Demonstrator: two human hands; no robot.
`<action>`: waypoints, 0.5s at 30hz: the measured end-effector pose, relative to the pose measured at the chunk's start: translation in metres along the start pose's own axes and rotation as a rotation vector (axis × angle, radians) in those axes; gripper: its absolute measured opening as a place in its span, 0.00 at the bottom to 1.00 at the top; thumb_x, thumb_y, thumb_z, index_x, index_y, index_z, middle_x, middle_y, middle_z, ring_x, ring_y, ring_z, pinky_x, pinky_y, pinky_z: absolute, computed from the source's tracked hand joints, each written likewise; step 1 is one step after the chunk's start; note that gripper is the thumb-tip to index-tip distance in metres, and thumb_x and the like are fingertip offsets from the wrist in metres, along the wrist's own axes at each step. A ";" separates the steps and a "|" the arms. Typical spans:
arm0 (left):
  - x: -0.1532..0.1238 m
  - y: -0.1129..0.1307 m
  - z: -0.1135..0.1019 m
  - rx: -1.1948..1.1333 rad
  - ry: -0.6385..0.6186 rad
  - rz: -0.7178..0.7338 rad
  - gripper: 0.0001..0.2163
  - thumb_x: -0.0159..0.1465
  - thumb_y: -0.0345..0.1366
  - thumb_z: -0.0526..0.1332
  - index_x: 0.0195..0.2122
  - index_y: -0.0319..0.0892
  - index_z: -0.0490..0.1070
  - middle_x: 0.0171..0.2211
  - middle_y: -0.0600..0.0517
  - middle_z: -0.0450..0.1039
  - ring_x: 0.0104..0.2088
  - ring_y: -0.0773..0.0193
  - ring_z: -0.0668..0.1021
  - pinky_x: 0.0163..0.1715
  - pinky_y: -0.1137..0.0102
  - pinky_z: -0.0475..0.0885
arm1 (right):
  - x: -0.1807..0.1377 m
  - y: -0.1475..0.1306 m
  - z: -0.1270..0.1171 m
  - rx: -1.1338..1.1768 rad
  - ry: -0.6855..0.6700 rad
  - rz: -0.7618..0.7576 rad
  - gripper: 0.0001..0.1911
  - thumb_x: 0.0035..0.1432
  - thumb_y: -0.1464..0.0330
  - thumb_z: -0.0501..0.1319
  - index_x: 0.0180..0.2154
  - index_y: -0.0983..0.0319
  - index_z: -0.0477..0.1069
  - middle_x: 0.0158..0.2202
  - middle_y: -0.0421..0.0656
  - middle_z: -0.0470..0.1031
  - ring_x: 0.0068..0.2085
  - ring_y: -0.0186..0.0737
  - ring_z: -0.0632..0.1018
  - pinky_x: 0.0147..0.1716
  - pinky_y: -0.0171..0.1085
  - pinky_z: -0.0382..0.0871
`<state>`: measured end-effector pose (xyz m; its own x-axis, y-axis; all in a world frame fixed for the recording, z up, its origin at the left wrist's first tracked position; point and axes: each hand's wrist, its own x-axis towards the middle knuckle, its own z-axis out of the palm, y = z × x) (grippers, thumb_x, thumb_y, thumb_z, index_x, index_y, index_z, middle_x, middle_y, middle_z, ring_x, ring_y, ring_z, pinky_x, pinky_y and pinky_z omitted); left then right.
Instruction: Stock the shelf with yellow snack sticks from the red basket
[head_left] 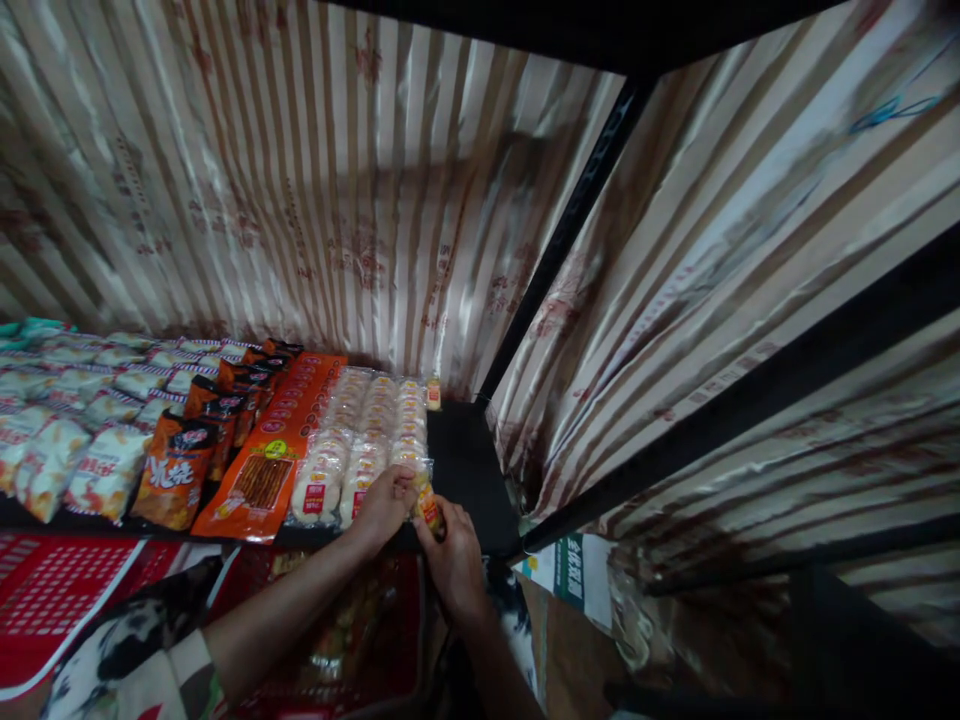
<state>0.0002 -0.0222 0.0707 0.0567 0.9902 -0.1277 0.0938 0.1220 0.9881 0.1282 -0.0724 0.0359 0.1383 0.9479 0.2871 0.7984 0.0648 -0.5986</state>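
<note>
hands [384, 508] [457, 555] both hold a yellow packet [427, 503]; large white characters mark an orange-black bag [176, 472], small print blurred.

No txt readable for sure. White Chinese-type chars on orange bag [178, 475], well L of fingers [403, 480], too blurry; ditto red labels [313, 499] on clear pkts [328, 460] just L, print on yellow pkt [427, 503] at fingers, chars on green-white sheet [573, 575] below R, & red chars on curtain [444, 255] above.
</note>
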 end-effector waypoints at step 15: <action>0.058 0.021 0.070 0.168 -0.044 -0.105 0.17 0.55 0.19 0.55 0.46 0.36 0.66 0.41 0.46 0.73 0.37 0.67 0.76 0.37 0.76 0.70 | 0.078 0.064 0.020 0.109 0.116 0.121 0.23 0.52 0.67 0.55 0.50 0.68 0.67 0.44 0.54 0.73 0.44 0.49 0.74 0.43 0.43 0.70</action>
<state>0.0752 0.0326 0.0778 0.0808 0.9682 -0.2366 0.2656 0.2079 0.9414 0.1782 0.0118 0.0052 0.3010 0.9087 0.2892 0.7046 -0.0075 -0.7096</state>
